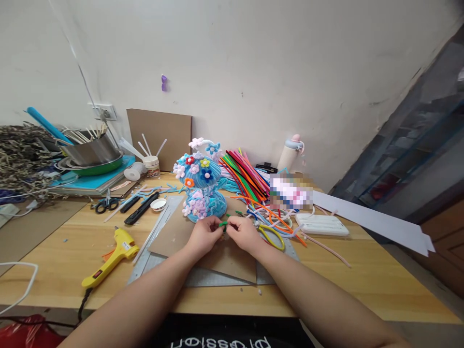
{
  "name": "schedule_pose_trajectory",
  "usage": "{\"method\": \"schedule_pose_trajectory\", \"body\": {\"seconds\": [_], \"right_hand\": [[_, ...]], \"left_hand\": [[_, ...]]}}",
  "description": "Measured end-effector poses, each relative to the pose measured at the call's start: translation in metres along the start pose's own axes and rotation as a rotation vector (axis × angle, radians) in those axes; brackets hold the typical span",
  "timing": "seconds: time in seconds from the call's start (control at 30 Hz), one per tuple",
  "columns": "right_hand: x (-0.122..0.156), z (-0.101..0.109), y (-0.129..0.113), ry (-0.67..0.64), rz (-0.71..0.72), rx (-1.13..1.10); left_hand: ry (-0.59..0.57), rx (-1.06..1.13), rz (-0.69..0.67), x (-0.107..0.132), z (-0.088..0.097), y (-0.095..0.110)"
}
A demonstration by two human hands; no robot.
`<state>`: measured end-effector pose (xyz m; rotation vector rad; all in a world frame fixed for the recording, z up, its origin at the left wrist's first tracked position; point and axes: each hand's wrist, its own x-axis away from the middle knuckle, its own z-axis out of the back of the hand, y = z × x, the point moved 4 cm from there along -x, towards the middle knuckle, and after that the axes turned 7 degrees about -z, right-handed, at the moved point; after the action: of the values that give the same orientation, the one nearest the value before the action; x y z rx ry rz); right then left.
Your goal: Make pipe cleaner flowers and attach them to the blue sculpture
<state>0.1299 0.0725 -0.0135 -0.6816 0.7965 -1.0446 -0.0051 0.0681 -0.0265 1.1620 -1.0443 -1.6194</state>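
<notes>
My left hand (pixel 203 235) and my right hand (pixel 243 233) meet over a brown cardboard sheet (pixel 232 261) at the table's middle. Both pinch a short green pipe cleaner (pixel 224 224) between their fingertips. Just behind them stands a blue pipe-cleaner figure (pixel 201 187) covered with small coloured flowers. A fan of coloured pipe cleaners (pixel 243 176) lies to its right.
A yellow glue gun (pixel 111 256) lies at the left front. Scissors (pixel 106 203), a black knife (pixel 141 208) and a metal pot (pixel 90 150) are at the back left. Yellow-handled pliers (pixel 272 237), a white box (pixel 322 224) and a bottle (pixel 290 153) are to the right.
</notes>
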Motion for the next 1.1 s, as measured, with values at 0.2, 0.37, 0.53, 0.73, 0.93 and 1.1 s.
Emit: {"method": "schedule_pose_trajectory", "body": {"seconds": [0.2,0.37,0.53,0.73,0.93,1.1], "right_hand": [[-0.003,-0.008,0.009,0.049,-0.139,-0.115],[-0.003,-0.009,0.010,0.004,-0.176,-0.234],[-0.002,-0.008,0.009,-0.035,-0.168,-0.354],[-0.001,-0.008,0.013,-0.031,-0.209,-0.438],[-0.001,-0.003,0.009,-0.023,-0.261,-0.548],[0.002,-0.003,0.005,-0.018,-0.147,-0.401]], "left_hand": [[0.055,0.044,0.010,0.000,-0.001,0.002],[0.056,0.239,0.101,-0.003,-0.002,-0.001],[0.090,0.419,0.171,-0.004,0.001,0.000],[0.089,0.519,0.221,-0.002,-0.001,0.003],[0.065,0.485,0.202,-0.002,-0.001,0.003],[0.061,0.475,0.217,0.000,-0.002,0.004]]}}
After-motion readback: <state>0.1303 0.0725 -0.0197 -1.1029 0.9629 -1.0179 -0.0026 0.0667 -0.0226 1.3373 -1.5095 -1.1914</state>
